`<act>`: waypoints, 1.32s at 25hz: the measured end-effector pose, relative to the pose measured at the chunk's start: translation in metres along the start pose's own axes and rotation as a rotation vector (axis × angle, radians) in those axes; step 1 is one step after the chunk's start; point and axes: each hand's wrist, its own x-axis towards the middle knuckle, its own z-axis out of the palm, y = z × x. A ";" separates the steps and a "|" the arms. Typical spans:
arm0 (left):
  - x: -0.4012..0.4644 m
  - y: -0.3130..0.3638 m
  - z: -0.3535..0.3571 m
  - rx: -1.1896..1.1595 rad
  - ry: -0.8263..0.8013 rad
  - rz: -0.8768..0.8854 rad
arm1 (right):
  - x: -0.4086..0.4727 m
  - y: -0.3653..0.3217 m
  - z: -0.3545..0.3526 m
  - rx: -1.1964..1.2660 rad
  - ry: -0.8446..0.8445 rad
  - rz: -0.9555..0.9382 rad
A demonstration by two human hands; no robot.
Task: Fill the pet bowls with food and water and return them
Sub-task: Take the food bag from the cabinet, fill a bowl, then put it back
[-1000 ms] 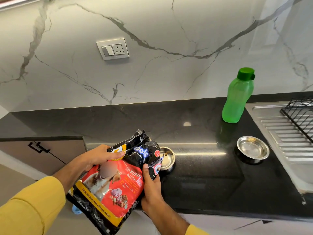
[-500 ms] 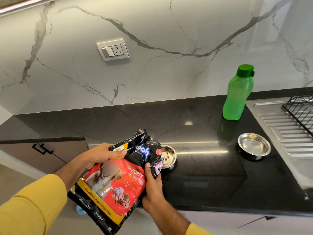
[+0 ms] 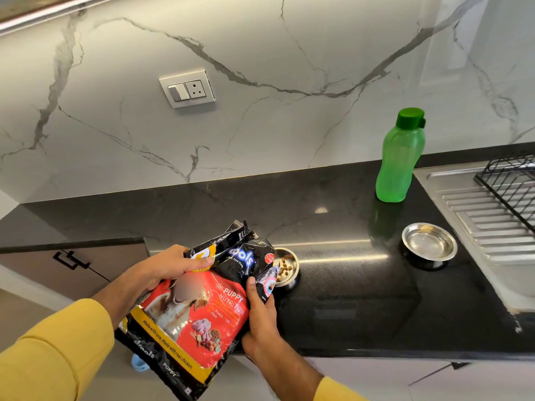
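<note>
A red, black and yellow plastic bag of puppy food (image 3: 197,308) is being held tilted by both hands at about seven o'clock in the view, its opened black top pointing toward two o'clock. The upper left edge of the bag is being gripped by the left hand (image 3: 166,269), thumb laid across the yellow patch near the top. The right edge of the bag is being clasped by the right hand (image 3: 260,316), thumb pressed on the front and fingers curled behind. Both arms are being covered by mustard-yellow sleeves (image 3: 55,354).

The mouth of the bag is being held directly over a small round steel pet bowl (image 3: 286,269), which is sitting on the glossy black stone counter (image 3: 347,299) just at three o'clock from the bag top. A few brown kibble pieces (image 3: 285,267) are lying inside it.

A second, shallow round steel bowl (image 3: 429,246) is standing well apart at three o'clock, beside the ribbed steel sink drainboard (image 3: 486,227). A translucent green plastic bottle with a dark green cap (image 3: 401,157) is standing upright at twelve o'clock from that bowl, close to the white veined marble wall (image 3: 260,125).
</note>
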 end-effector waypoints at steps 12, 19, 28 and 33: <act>-0.001 0.001 0.000 -0.005 0.014 -0.020 | 0.002 -0.002 0.000 -0.031 -0.010 0.024; 0.004 -0.004 0.000 -0.004 0.062 0.000 | 0.003 -0.004 0.000 -0.023 -0.013 0.019; 0.006 -0.004 -0.001 -0.033 0.056 -0.016 | 0.006 -0.005 -0.001 -0.045 -0.013 0.030; 0.005 -0.004 0.001 -0.035 0.050 -0.006 | 0.007 -0.006 -0.002 -0.036 -0.011 0.035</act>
